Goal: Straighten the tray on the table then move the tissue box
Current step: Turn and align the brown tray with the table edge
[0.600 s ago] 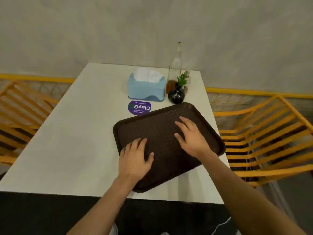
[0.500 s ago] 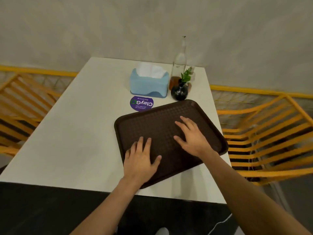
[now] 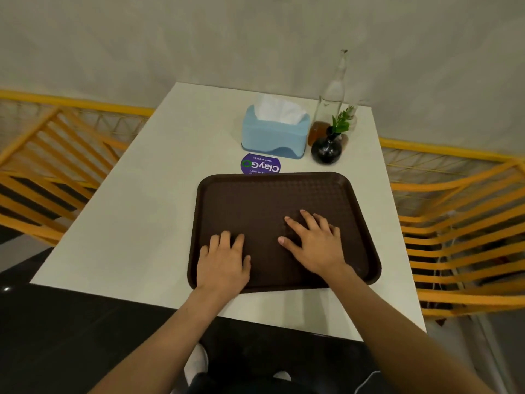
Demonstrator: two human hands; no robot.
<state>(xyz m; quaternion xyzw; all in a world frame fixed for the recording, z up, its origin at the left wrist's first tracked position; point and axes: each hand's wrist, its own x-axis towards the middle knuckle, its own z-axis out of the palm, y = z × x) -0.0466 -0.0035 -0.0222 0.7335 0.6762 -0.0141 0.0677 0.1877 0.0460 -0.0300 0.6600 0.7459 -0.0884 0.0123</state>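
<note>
Far left and far right of the frame there are orange slatted chairs [image 3: 56,177], with a white table [image 3: 136,217] running up the middle.

Left hand [image 3: 223,263] lies flat, fingers spread, palm down on the lower-left part of the tray [image 3: 255,200]. It isn't gripping anything, just pressing, I'd guess so the tray slides and turns instead of lifting. Right hand [image 3: 315,245] does the same a bit higher and to the right: open, flat, holding nothing.

The tray sits center frame, dark brown plastic with a pebbly grid texture, rounded corners and a raised lip. Its edges look about square with the table now, so the straightening seems basically done.

Just above it is a round purple sticker [image 3: 260,164], partly under the far rim. Above that sits the tissue box [image 3: 274,136], upper center: pale blue, boxy, white tissue poking out, untouched. Right of it are a round black vase [image 3: 326,150] with a green sprig and a tall clear glass bottle [image 3: 331,98].
</note>
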